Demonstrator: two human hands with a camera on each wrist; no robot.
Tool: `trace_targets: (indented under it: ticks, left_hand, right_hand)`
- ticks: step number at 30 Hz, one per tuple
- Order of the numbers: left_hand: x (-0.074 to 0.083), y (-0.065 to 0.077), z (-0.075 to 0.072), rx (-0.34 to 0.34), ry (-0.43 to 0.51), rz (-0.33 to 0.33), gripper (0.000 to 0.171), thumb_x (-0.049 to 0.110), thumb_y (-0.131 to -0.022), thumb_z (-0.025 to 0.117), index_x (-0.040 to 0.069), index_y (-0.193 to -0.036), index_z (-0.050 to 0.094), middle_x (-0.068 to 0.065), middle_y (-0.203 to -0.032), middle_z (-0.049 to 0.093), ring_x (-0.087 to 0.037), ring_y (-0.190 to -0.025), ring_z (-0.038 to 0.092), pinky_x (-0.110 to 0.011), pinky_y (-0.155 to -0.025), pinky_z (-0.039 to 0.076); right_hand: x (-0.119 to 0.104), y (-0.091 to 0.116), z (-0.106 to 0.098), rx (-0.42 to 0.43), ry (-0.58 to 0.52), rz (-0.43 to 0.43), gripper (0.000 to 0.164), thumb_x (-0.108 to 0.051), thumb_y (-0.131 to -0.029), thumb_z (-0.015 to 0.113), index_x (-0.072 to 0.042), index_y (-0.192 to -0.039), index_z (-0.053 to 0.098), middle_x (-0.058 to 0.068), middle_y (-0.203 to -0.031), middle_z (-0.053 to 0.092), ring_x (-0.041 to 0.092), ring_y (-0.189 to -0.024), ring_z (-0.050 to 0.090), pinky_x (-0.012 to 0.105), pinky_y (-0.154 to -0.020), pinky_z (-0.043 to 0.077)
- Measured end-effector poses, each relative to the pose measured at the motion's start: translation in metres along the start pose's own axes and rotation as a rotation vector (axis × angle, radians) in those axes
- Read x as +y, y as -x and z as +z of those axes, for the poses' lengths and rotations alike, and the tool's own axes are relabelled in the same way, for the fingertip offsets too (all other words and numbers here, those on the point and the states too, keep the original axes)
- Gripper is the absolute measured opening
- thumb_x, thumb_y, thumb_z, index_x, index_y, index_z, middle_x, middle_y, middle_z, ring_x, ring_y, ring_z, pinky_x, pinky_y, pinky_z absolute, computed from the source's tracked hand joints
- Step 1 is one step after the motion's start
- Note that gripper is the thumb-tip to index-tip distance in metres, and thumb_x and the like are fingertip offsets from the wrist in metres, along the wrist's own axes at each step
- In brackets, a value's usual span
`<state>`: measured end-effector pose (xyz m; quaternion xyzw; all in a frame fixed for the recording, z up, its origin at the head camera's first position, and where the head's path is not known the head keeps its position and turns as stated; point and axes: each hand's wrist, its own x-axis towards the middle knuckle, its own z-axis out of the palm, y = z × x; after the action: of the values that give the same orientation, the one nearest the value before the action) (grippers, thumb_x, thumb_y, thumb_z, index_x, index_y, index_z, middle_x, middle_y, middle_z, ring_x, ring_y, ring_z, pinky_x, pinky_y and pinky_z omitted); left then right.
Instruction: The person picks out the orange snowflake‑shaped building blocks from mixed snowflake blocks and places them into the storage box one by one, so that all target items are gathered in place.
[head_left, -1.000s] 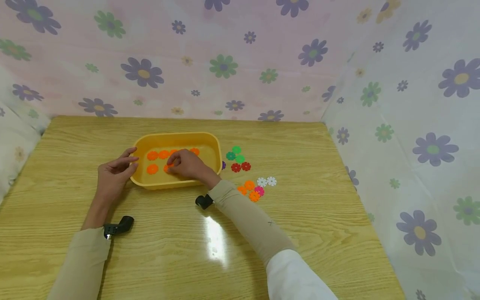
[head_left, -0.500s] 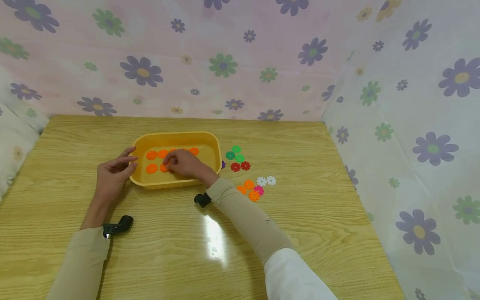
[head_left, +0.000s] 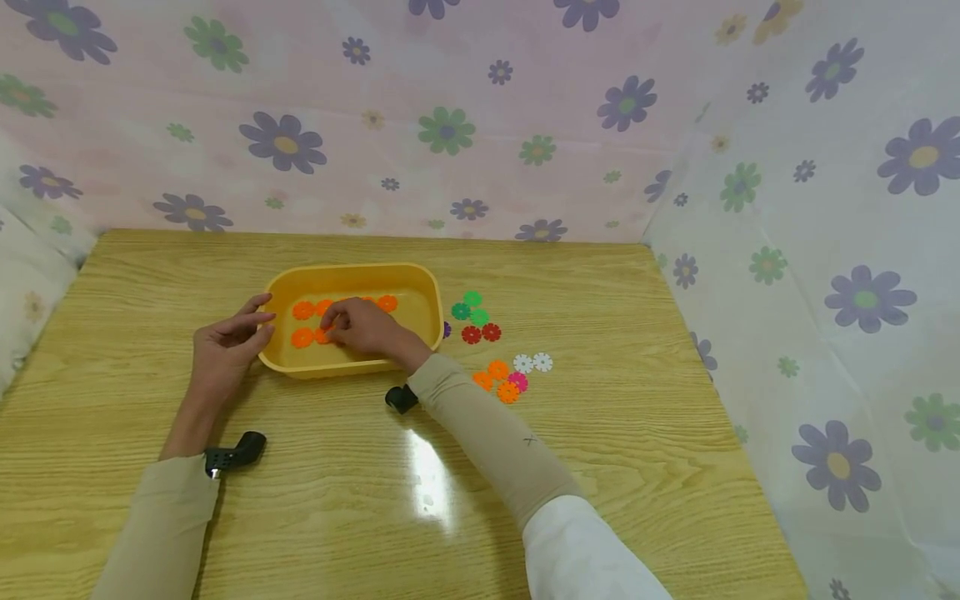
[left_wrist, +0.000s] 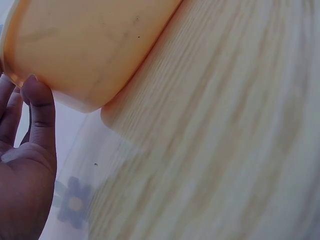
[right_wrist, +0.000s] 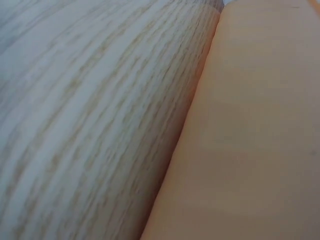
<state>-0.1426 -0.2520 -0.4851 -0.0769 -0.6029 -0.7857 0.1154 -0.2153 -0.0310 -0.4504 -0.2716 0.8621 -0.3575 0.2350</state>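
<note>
A yellow plastic basin (head_left: 345, 365) stands on the wooden table, with several orange snowflake discs (head_left: 302, 310) lying flat in two rows on its floor. My right hand (head_left: 365, 325) reaches inside over the front wall, its thumb and fingers pinching an orange snowflake disc (head_left: 322, 336) in the near row, beside the leftmost one there. Some far-row discs are partly hidden behind this hand. At the basin's left end, my left hand (head_left: 228, 340) touches the rim with extended fingertips; the left wrist view shows its thumb (left_wrist: 40, 100) against the wall. The right wrist view shows only basin wall (right_wrist: 250, 125) and table.
Right of the basin lie green discs (head_left: 472, 297), two red discs (head_left: 471, 335) and a partly hidden purple one (head_left: 447, 330). Nearer are orange discs (head_left: 508, 392), a pink disc (head_left: 519, 382) and two white discs (head_left: 542, 362). Flowered cloth (head_left: 450, 167) hangs behind the table.
My right hand has slid a little left inside the basin, bringing the pinched orange snowflake disc closer to the leftmost near-row disc. The left hand stays at the rim.
</note>
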Motion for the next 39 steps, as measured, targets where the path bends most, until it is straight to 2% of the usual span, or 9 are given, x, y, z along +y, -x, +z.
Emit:
trace_targets:
  ticks: [8,22,31,34,39]
  left_hand:
    - [-0.0004,-0.0005,-0.001,0.0,-0.006,-0.002,0.019,-0.018,-0.093,0.06,-0.018,-0.109,0.07,0.0,-0.128,0.071,-0.007,-0.13,0.058,-0.016,-0.094,0.052]
    - [-0.0006,-0.0011,-0.0012,0.009,-0.016,0.001,0.019,-0.019,-0.092,0.06,-0.018,-0.108,0.07,0.001,-0.127,0.071,-0.007,-0.129,0.059,-0.015,-0.094,0.052]
    - [0.001,-0.0004,0.0,0.014,-0.024,-0.008,0.019,-0.017,-0.092,0.061,-0.016,-0.108,0.071,0.001,-0.126,0.072,-0.006,-0.129,0.059,-0.015,-0.093,0.052]
    - [0.0013,-0.0004,0.0006,0.008,-0.018,-0.016,0.018,-0.016,-0.092,0.062,-0.016,-0.108,0.071,0.001,-0.127,0.071,-0.006,-0.129,0.058,-0.015,-0.093,0.052]
    - [0.0018,-0.0004,0.0009,0.002,-0.017,-0.022,0.018,-0.016,-0.093,0.062,-0.016,-0.109,0.071,0.001,-0.128,0.071,-0.006,-0.13,0.057,-0.015,-0.093,0.053]
  right_hand:
    - [0.0011,-0.0012,0.0003,-0.002,-0.018,-0.03,0.012,-0.015,-0.104,0.06,-0.01,-0.11,0.069,-0.001,-0.088,0.069,0.011,-0.075,0.061,0.016,-0.069,0.047]
    - [-0.0017,0.0007,-0.0008,-0.012,-0.023,-0.018,0.012,-0.015,-0.104,0.06,-0.009,-0.109,0.069,0.0,-0.091,0.068,0.011,-0.077,0.06,0.017,-0.069,0.047]
    - [0.0029,0.0001,-0.0002,-0.021,-0.043,-0.049,0.013,-0.013,-0.105,0.058,-0.008,-0.11,0.068,0.0,-0.091,0.068,0.011,-0.078,0.061,0.016,-0.071,0.048]
    - [0.0024,0.0011,-0.0011,-0.01,-0.045,-0.046,0.013,-0.013,-0.105,0.058,-0.008,-0.109,0.068,0.0,-0.09,0.068,0.012,-0.077,0.061,0.017,-0.071,0.049]
    - [-0.0009,0.0039,-0.0042,0.06,-0.082,-0.059,0.015,-0.015,-0.105,0.058,-0.008,-0.108,0.07,0.001,-0.095,0.069,0.012,-0.082,0.061,0.017,-0.072,0.049]
